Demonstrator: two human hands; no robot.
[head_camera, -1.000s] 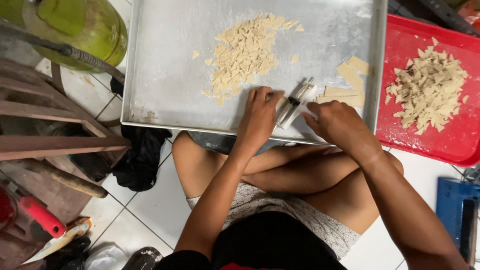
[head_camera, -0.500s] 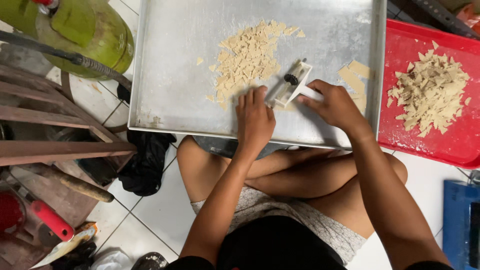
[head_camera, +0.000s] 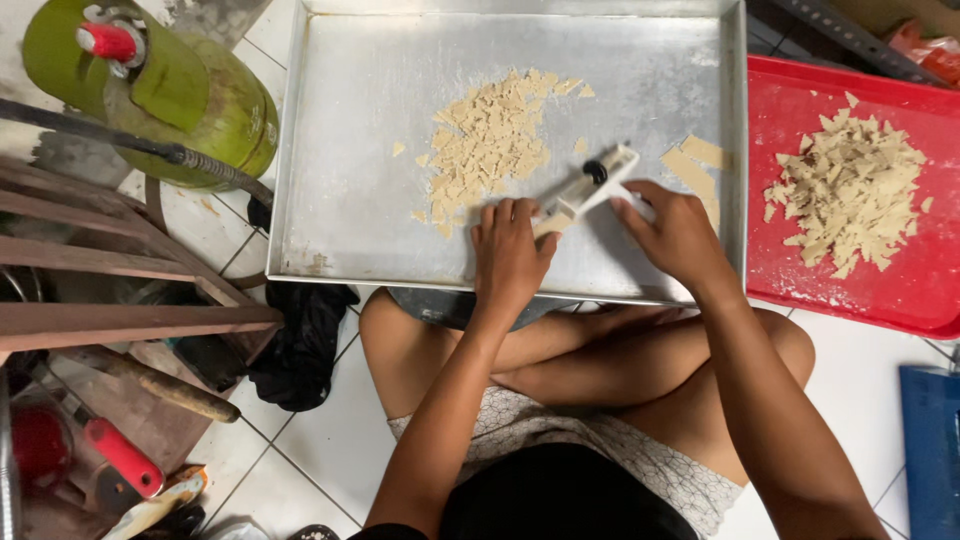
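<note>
A large metal tray rests across my crossed legs. On it lies a pile of small cut dough pieces, and a few larger dough strips sit at its right side. My right hand holds a white roller cutter by its handle, its black wheel near the pile. My left hand lies flat on the tray, fingertips pressing a dough strip under the cutter's near end.
A red tray with a heap of cut dough pieces sits to the right. A green gas cylinder with a hose stands at the upper left, wooden furniture and a red-handled tool at the left. A blue object lies lower right.
Both hands have moved up from the tray's near edge toward its middle. The cutter has rolled forward along the dough strip, closer to the pile.
</note>
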